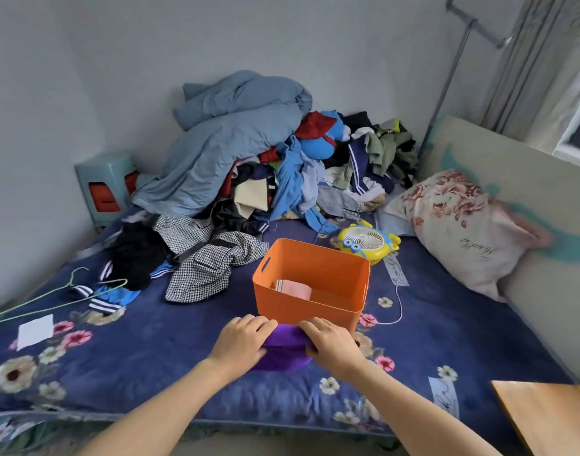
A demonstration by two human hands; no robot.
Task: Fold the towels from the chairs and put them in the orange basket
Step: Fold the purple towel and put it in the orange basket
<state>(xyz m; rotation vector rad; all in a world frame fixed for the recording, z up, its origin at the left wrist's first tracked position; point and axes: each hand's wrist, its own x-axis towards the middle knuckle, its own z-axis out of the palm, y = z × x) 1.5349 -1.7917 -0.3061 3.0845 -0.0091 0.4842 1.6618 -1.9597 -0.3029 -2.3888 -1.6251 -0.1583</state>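
A folded purple towel point(286, 350) lies on the blue floral bedspread, right in front of the orange basket point(301, 311). My left hand point(241, 343) grips its left side and my right hand point(331, 347) grips its right side, fingers curled over the far edge. The basket stands upright on the bed, and a folded pink towel point(295, 289) lies flat on its bottom. Much of the purple towel is hidden under my hands.
A big heap of clothes and a blue duvet point(236, 143) fills the back of the bed. A yellow toy fan point(367, 241) and floral pillow point(459, 225) sit right of the basket. A green hanger point(61, 291) and white paper point(35, 330) lie left. A wooden corner point(545, 413) juts in at lower right.
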